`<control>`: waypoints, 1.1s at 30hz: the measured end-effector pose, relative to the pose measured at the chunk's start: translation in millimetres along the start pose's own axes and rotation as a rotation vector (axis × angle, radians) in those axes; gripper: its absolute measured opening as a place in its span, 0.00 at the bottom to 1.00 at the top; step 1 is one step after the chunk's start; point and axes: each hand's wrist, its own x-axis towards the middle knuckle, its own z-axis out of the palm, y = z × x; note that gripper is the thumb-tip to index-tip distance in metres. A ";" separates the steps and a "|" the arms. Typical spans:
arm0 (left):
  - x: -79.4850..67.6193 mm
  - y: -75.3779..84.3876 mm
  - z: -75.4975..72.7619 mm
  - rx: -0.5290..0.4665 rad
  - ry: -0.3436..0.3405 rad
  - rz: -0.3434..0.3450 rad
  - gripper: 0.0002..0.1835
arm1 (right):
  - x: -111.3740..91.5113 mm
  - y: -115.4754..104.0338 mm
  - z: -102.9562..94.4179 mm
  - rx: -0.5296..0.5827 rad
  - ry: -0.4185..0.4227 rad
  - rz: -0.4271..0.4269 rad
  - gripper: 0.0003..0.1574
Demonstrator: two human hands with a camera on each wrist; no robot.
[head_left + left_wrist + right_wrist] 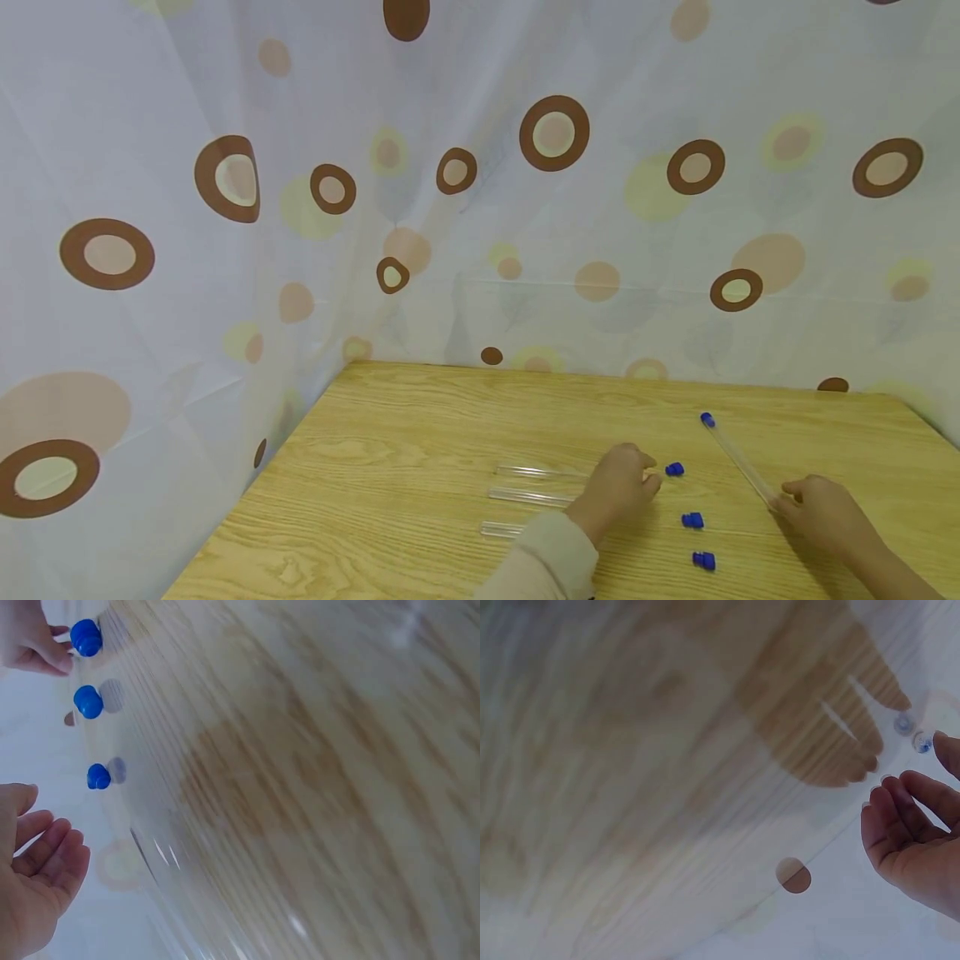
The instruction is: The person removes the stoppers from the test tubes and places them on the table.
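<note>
Three clear glass test tubes lie side by side on the wooden table: a far tube (525, 472), a middle tube (528, 497) and a near tube (501, 529). My left hand (618, 487) and forearm hide their right ends. Loosely bent fingers of that hand, holding nothing, hover near the farthest blue stopper (675, 469). Two more blue stoppers, a middle one (692, 520) and a near one (703, 561), lie in line with it. On the right, a tube (738, 457) with a blue stopper in its far end lies slanted. My right hand (911, 829) is at its near end, thumb and fingers apart.
The wooden table (360, 467) stands against a pale curtain (480, 225) with brown and yellow circles, which hangs along its back and left side.
</note>
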 end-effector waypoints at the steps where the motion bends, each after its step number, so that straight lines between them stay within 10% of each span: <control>1: 0.6 1.9 1.1 0.002 -0.003 0.001 0.12 | -0.8 -1.0 0.1 0.004 0.001 0.001 0.19; 33: 10.0 49.4 30.4 -0.315 -0.039 -0.159 0.12 | -4.4 -20.5 1.1 0.061 0.055 0.068 0.12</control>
